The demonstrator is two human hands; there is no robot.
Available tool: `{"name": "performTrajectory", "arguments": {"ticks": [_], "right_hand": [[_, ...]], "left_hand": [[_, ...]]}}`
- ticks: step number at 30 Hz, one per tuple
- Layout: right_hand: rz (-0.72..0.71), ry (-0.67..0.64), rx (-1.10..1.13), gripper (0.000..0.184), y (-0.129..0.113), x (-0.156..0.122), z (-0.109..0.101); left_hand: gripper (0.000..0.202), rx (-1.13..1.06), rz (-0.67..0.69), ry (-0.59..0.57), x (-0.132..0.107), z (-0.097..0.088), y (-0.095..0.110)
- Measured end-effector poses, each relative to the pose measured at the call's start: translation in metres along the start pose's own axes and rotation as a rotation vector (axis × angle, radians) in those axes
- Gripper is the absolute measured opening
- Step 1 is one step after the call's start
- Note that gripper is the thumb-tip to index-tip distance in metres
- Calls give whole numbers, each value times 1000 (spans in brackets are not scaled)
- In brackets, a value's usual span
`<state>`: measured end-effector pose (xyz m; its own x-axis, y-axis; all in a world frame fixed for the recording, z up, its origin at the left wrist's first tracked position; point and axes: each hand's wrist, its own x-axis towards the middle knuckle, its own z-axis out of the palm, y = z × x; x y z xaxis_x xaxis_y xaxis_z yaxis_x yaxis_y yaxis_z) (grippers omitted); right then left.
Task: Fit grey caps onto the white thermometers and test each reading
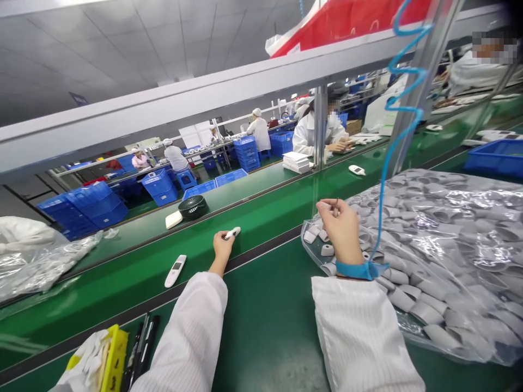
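Observation:
Over the green conveyor belt (134,275), my left hand (223,247) grips a small white handheld device (233,233) that looks like a thermometer. Another white device with a dark display (175,271) lies on the belt to the left of that hand. My right hand (340,226), with a blue wrist strap (362,270), is raised at the left edge of a clear plastic bag (461,343). Its fingers are curled and pinched together; whether anything is between them is hidden. Many grey, hollow plastic caps (429,311) fill the bag.
A coiled blue hose (384,179) hangs before the bag. A yellow box (115,356) and black pens (147,343) lie at lower left. Beyond the belt are a black round basket (193,206) and a white stack (296,162). A co-worker (304,133) sits across; a blue bin (498,158) stands right.

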<state>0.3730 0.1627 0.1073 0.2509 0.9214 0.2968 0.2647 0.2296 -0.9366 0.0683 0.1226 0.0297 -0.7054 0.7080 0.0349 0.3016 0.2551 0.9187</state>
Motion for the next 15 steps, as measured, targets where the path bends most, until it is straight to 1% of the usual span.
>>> {"name": "performTrajectory", "arguments": {"ticks": [2,4,6,9,12,14,15], "right_hand": [[6,-3,108,27,-10,-4,1],[8,-42,221,30,-23,-12,5],[-1,-104,328,33,-38,-22,9],[-23,-233,550,41,-64,-45,11],[-50,-371,707,41,-87,-71,7],[-95,-442,727,36,-99,-87,5],[-124,-472,738,34,-103,-93,4]], "left_hand": [[36,-176,19,-25,-15,-8,7],[35,-361,50,-54,-35,-19,15],[35,-542,96,-80,-60,-34,25],[38,-774,172,-94,-99,-58,40],[44,-940,235,-52,-134,-79,56],[44,-1009,251,-44,-153,-90,67],[43,-1028,249,-61,-161,-95,72]]}}
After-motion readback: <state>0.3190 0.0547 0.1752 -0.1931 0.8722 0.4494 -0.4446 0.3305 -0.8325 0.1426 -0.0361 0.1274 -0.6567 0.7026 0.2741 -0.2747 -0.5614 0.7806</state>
